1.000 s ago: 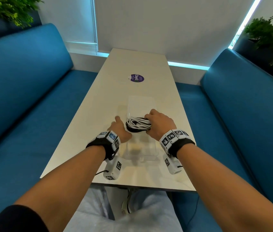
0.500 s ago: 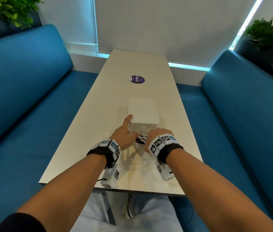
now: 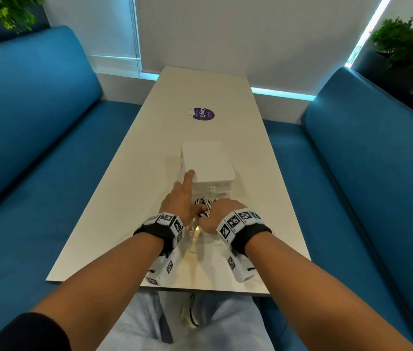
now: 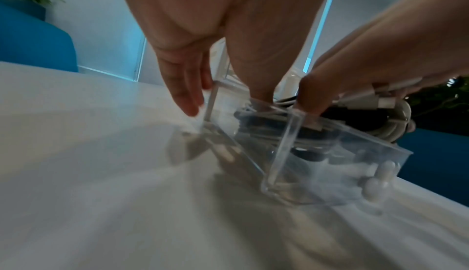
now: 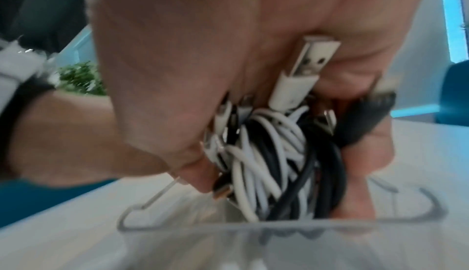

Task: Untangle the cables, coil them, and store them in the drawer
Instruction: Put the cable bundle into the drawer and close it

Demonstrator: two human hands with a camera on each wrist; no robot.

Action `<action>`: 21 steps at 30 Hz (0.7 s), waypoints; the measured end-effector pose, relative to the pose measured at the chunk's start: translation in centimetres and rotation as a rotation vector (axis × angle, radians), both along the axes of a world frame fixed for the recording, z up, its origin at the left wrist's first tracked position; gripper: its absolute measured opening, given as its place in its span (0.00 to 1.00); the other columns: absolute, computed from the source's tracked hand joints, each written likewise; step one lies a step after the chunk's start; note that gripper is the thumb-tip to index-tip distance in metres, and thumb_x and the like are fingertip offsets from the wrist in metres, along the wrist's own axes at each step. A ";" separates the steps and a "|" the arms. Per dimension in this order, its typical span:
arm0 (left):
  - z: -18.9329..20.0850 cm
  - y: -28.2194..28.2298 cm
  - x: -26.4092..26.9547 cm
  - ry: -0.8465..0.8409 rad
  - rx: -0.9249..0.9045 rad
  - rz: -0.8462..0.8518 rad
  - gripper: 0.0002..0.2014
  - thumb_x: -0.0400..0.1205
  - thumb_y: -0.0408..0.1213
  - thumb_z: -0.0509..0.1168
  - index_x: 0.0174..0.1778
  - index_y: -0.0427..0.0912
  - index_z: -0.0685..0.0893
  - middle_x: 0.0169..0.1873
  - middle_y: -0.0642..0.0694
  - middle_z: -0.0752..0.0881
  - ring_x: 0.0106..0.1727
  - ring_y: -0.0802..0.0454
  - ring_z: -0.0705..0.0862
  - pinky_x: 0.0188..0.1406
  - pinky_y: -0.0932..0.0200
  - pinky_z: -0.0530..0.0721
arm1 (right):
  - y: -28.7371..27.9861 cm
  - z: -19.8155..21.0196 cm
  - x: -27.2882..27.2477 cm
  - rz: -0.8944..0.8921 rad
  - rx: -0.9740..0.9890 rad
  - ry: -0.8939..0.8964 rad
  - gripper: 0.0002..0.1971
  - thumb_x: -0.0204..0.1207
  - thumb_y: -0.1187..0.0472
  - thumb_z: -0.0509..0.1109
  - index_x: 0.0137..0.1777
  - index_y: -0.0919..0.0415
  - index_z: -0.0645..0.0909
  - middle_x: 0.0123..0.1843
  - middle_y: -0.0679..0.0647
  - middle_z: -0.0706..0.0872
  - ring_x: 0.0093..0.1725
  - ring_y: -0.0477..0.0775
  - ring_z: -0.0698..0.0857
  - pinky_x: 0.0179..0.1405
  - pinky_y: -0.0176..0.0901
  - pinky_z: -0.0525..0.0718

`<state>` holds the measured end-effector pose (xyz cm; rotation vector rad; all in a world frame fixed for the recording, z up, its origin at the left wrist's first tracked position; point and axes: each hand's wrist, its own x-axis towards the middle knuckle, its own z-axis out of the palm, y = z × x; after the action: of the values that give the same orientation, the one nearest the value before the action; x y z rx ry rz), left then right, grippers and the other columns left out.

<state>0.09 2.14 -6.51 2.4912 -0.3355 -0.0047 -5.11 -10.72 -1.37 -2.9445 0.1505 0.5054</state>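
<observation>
1. The long white table [image 3: 149,173] runs away from me between blue benches; all the work sits at its near end, with a purple sticker [image 3: 202,114] well beyond.
2. The white drawer unit [image 3: 208,163] stands at mid-table, and its clear drawer [image 4: 291,154] is pulled out toward me, open on top.
3. My left hand [image 3: 180,201] lies with straight, relaxed fingers, forefinger against the unit's near-left corner, the rest along the drawer's left wall. I judge it is bracing the box, and I'd keep that pressure so nothing slides.
4. My right hand [image 3: 221,214] is clamped round the bundle of coiled black and white cables [image 5: 274,164], lowering it into the drawer; part is already below the rim.
5. A white USB plug [image 5: 304,69] sticks up between my fingers. To do this well, I'd press the coil flat and tuck the plugs under the rim before letting go, or I reckon the drawer could jam on closing.
</observation>
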 end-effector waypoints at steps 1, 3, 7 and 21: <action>-0.1 0.0 0.0 -0.034 -0.005 0.022 0.45 0.72 0.45 0.80 0.79 0.53 0.58 0.68 0.39 0.70 0.60 0.35 0.80 0.52 0.41 0.86 | -0.1 -0.2 0.3 -0.028 0.050 0.022 0.16 0.73 0.43 0.65 0.33 0.54 0.78 0.32 0.53 0.84 0.30 0.53 0.82 0.28 0.40 0.77; -0.4 -0.1 0.1 -0.101 -0.025 0.025 0.42 0.72 0.40 0.80 0.78 0.49 0.63 0.81 0.40 0.56 0.76 0.33 0.70 0.62 0.39 0.83 | 0.2 -0.3 1.0 -0.061 0.117 0.048 0.14 0.74 0.46 0.65 0.35 0.55 0.78 0.35 0.55 0.86 0.33 0.54 0.84 0.29 0.41 0.80; -0.4 0.3 0.5 -0.080 -0.084 -0.066 0.36 0.79 0.31 0.72 0.80 0.45 0.63 0.87 0.48 0.45 0.73 0.37 0.76 0.56 0.41 0.84 | 1.3 -1.2 2.0 -0.138 0.160 0.022 0.13 0.81 0.53 0.65 0.37 0.58 0.76 0.41 0.56 0.85 0.38 0.55 0.84 0.34 0.43 0.81; -0.4 1.1 1.0 0.064 -0.103 -0.150 0.47 0.78 0.36 0.73 0.86 0.54 0.48 0.85 0.57 0.34 0.75 0.40 0.75 0.67 0.42 0.81 | 3.2 -4.6 2.3 -0.413 0.242 -0.188 0.31 0.83 0.48 0.63 0.78 0.68 0.60 0.76 0.64 0.69 0.73 0.67 0.72 0.71 0.58 0.74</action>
<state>1.05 3.28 -6.90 2.3536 -0.4832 -0.1250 -2.81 -7.49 -5.94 -2.6029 0.6101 0.1717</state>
